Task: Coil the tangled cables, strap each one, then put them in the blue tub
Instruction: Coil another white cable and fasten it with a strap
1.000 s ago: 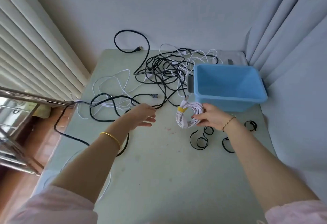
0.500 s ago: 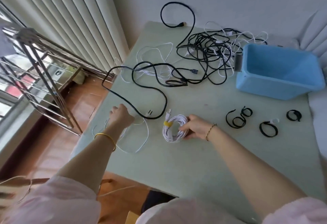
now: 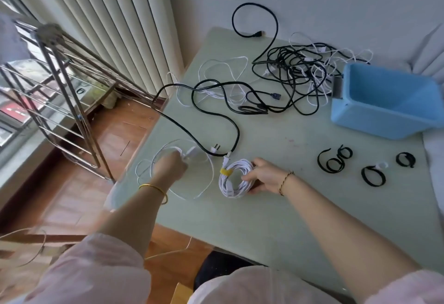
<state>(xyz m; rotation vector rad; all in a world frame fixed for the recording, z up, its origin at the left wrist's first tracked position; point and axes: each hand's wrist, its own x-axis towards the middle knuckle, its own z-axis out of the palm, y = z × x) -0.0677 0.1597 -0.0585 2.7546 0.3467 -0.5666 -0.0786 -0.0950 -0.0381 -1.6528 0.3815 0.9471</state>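
Note:
My right hand (image 3: 265,175) grips a coiled white cable (image 3: 234,181) bound with a yellow strap (image 3: 225,172), resting on the green table (image 3: 288,207). To its left, my left hand (image 3: 171,165) grips a loose white cable (image 3: 204,179) near its plug end at the table's left edge. A long black cable (image 3: 216,116) snakes across the table to a plug beside the coil. A tangle of black and white cables (image 3: 298,73) lies at the back. The blue tub (image 3: 382,111) stands at the back right with nothing visible inside.
Several black straps (image 3: 334,159) lie curled on the table right of my right hand. A metal rack (image 3: 62,92) stands on the wooden floor to the left, beside a ribbed radiator (image 3: 115,15). White curtain folds hang at the right.
My left hand has closed on the loose white cable at the table's left edge. My right hand keeps hold of the strapped coil. The view has swung left and down.

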